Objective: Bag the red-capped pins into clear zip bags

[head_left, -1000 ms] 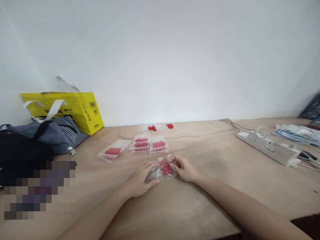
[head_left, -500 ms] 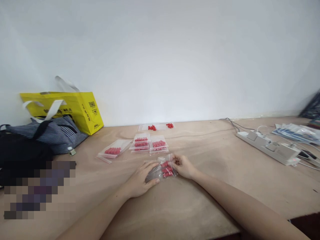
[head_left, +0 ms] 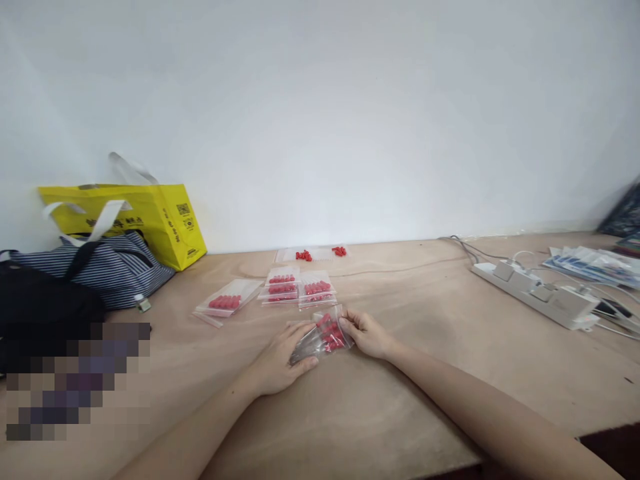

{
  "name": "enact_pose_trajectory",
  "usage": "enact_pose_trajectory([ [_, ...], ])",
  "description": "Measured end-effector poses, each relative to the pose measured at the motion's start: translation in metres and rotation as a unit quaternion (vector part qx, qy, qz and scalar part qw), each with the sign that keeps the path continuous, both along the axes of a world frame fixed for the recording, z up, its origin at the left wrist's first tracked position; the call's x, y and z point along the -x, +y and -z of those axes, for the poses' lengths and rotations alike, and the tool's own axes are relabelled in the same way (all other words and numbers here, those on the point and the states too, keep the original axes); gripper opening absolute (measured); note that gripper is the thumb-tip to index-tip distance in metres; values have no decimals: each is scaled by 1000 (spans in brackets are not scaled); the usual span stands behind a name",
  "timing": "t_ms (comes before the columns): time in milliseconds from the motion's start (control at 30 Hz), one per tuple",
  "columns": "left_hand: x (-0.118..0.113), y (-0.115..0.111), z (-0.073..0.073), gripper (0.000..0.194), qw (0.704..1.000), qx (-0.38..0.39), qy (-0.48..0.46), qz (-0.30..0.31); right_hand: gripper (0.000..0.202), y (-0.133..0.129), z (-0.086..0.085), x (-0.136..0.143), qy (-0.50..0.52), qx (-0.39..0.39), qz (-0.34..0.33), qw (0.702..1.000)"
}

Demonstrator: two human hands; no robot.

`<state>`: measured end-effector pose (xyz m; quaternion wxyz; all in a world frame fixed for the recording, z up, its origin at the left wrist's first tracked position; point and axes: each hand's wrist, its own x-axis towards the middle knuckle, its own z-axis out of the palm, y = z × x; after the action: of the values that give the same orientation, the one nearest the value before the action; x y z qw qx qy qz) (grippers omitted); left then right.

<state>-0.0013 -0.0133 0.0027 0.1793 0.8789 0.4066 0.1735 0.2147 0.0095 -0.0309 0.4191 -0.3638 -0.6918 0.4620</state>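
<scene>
A clear zip bag with several small red pieces inside lies on the table in front of me. My right hand pinches its right edge between thumb and fingers. At the bag's left end rests my left hand, its thumb and fingers spread apart, touching the plastic. Just beyond are filled bags with rows of red pieces: a stack, a second group beside it, and a bag to the left. Small heaps of loose red pieces lie on clear plastic near the wall.
To the left stand a yellow shopping bag, a striped bag and a black bag. A white power strip with plugs and cables lies on the right, near flat plastic packets. The wall closes off the table's back.
My right thumb has come over the bag's right edge. The red pieces inside have shifted and show more openly. My left hand has hardly moved.
</scene>
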Motion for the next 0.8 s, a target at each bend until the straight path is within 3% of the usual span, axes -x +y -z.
enact_pose_trajectory([
  [167,0,0,0,48,1000,1,5,2,21,0,1,0,-22,-9,12,1000],
  [367,1,2,0,37,1000,4,2,11,24,1,6,-2,-54,-72,198,976],
  [467,1,1,-2,38,1000,8,8,23,35,1,4,-4,-77,-133,163,974],
  [633,1,0,-1,39,999,4,21,39,34,0,-3,-9,-134,-194,92,967],
  [800,2,2,4,38,1000,-10,11,-4,27,0,-6,-16,-153,-206,100,961],
])
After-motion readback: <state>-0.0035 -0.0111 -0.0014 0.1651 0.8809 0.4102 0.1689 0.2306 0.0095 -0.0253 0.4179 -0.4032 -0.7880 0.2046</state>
